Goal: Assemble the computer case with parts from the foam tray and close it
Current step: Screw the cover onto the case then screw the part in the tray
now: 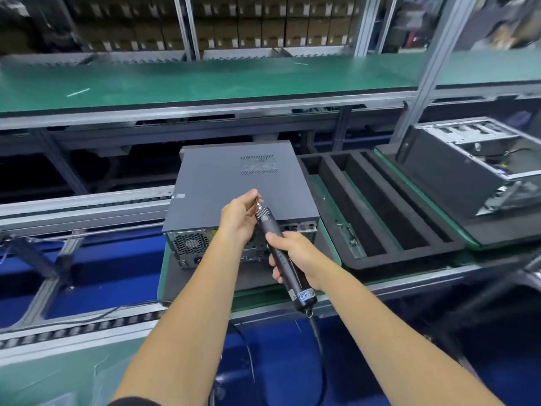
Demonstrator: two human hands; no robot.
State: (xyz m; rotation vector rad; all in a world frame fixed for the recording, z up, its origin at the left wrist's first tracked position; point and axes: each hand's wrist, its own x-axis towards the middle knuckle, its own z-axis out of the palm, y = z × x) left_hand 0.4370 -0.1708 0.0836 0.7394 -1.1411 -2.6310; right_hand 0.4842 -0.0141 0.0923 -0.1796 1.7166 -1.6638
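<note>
The closed grey metal computer case [240, 183] lies flat mid-scene. Right of it sits the black slotted foam tray [377, 206]. The right hand [295, 256] grips a black cylindrical electric screwdriver [281, 253]; the left hand [240, 218] pinches its tip above the case.

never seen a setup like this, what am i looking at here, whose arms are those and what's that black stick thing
There is one picture, taken from a camera worn on a person's head, looking down at their own bare arms at a factory assembly line. The black stick is an electric screwdriver with a cord at its back end. The right hand grips its body, and the left hand pinches its metal tip. Behind the hands a grey computer case lies with its cover on. To its right sits a black foam tray with long slots, then a second, open case. A green conveyor belt runs behind.
</note>
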